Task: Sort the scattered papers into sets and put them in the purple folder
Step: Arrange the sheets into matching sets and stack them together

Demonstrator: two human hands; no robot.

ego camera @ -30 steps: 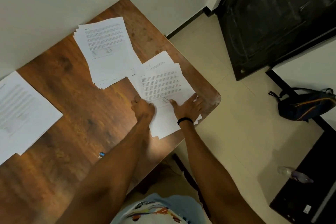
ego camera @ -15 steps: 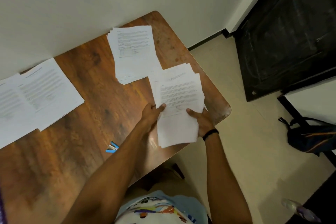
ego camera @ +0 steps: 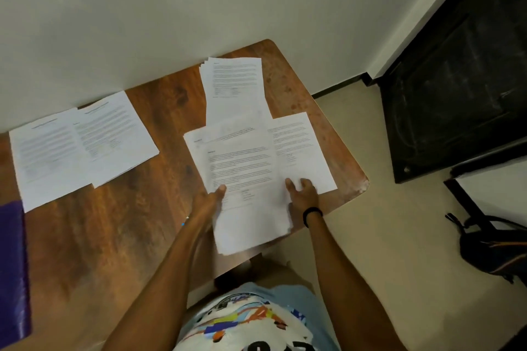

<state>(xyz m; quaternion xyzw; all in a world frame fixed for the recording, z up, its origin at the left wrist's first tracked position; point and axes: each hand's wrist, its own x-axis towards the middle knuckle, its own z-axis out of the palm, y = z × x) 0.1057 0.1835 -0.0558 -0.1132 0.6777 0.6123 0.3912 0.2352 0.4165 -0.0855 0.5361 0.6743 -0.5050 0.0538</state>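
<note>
since 0.5 s ago the held stack [ego camera: 245,177] has shifted left & toward the person, uncovering a loose sheet [ego camera: 301,145] that lies flat by the table's right edge. right hand [ego camera: 302,194] has let go of the stack's side; its fingers now lie spread and fairly straight across the seam between stack and loose sheet, gripping nothing. black wristband [ego camera: 312,212] on that wrist. left hand [ego camera: 208,202] grips the stack's left edge, thumb on top of the printed page, other fingers hidden under it. stack's near end hangs past the table [ego camera: 114,222] edge.

far stack [ego camera: 232,85] sits by the wall [ego camera: 171,8], its near end tucked under the held stack. 2 more sets [ego camera: 82,145] lie side by side, overlapping, at the table's left-back. purple folder [ego camera: 12,265] lies at the far left of the table, cut off by the frame edge, well apart from both hands. dark backpack [ego camera: 490,251] on the floor at right.
</note>
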